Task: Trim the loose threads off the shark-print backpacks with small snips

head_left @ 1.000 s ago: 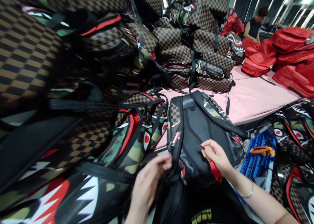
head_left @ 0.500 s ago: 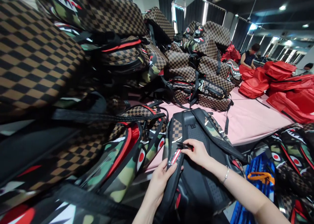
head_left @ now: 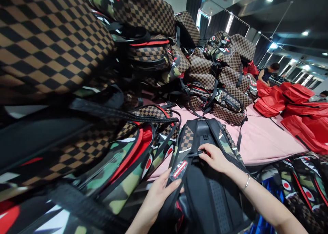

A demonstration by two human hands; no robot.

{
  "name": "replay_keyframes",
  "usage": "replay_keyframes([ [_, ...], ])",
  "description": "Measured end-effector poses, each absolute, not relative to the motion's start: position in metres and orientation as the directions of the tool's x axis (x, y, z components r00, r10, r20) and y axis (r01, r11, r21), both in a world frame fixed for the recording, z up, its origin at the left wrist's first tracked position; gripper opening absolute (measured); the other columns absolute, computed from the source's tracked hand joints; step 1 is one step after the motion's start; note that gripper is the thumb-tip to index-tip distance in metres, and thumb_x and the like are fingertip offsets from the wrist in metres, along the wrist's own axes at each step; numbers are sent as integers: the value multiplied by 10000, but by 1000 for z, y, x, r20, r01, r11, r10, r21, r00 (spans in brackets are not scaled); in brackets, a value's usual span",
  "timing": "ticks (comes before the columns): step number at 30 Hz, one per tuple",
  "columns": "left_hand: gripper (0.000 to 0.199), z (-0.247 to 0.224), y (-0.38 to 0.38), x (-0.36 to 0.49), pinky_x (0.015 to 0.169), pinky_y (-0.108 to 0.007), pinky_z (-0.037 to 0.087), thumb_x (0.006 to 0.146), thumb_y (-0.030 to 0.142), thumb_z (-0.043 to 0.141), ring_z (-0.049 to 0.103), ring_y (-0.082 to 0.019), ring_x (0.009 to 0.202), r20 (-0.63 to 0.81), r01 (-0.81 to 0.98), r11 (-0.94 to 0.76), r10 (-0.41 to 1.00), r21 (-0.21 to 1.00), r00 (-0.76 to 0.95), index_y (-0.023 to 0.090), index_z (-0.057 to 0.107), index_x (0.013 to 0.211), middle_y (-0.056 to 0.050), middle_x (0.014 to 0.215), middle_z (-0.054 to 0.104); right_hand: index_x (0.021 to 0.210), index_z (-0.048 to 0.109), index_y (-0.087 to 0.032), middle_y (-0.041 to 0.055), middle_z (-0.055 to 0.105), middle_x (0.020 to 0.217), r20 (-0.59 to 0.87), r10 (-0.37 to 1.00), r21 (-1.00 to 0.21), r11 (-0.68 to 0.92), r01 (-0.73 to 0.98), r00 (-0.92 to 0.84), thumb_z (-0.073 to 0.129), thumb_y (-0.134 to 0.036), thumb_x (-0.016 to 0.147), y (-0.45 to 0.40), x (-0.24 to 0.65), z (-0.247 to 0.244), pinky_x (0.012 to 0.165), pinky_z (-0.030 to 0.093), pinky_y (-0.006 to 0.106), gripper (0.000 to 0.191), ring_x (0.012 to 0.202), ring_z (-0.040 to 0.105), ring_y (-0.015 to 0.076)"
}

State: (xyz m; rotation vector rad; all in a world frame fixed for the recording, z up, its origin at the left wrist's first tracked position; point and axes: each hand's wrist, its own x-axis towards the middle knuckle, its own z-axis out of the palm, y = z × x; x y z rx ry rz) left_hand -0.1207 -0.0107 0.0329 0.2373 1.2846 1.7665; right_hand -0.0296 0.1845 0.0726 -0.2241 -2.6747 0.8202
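A black backpack (head_left: pixel 212 179) with checkered and camouflage side panels lies back side up in front of me, its straps showing. My left hand (head_left: pixel 164 184) is closed on the edge of its left shoulder strap (head_left: pixel 176 193), the thumb on top. Just above that thumb, a red-and-white label (head_left: pixel 180 169) under clear film sits on the strap. My right hand (head_left: pixel 214 157) is pinched around a small black-and-red tool (head_left: pixel 200 152), mostly hidden by the fingers, over the upper part of the strap. The tool's exact kind cannot be made out.
Checkered and camouflage bags (head_left: pixel 143 52) are heaped high on the left and behind. Red bags (head_left: pixel 302 107) lie at the far right on the pink-covered table (head_left: pixel 266 141). More shark-face bags (head_left: pixel 299 182) and a blue bundle (head_left: pixel 269 199) stand at lower right. A person (head_left: pixel 268 73) is in the background.
My right hand has drawn back from the label, up and right along the strap, with the tool. My left hand stays on the strap, slightly lower. The view has turned left.
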Motion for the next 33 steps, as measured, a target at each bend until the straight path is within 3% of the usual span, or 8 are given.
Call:
replay_keyframes([
  [5,500,34,-13,-124,564,-271,474,561,313,766,567,-149,564,-347,-614,-36,798,789,-492,178,632,1024,-45,779,655,951,551,-163,73,593,865,333,-40,-218,969,-118,-942,423,-328,903,201,-39,82,729,385,309,215,801,488,184],
  [11,510,42,-15,-127,558,-282,474,547,321,770,568,-158,561,-356,-620,-37,792,784,-496,181,645,1021,-52,779,655,963,547,-158,73,565,822,283,-183,-49,978,-205,-942,383,-344,914,202,-48,89,663,351,305,253,745,456,188],
  [18,475,41,-13,-124,511,-264,471,539,314,763,552,-144,522,-347,-609,-65,772,790,-533,164,648,975,-35,691,635,965,549,-162,72,572,822,262,-205,-97,967,-237,-943,376,-340,917,202,-48,90,681,368,307,253,746,465,185],
  [25,453,33,-14,-120,473,-226,434,578,326,738,516,-116,514,-312,-628,-95,805,772,-505,173,622,988,-14,697,607,920,545,-172,39,598,807,203,-361,-355,839,-412,-910,342,-394,932,220,-71,90,740,404,277,301,760,511,148],
  [33,465,25,-9,-122,462,-219,413,605,359,713,502,-116,506,-262,-626,-102,848,773,-462,162,607,1012,-20,667,597,924,582,-169,55,580,784,142,-470,-250,835,-491,-871,323,-420,930,216,-81,107,708,398,279,361,742,503,158],
])
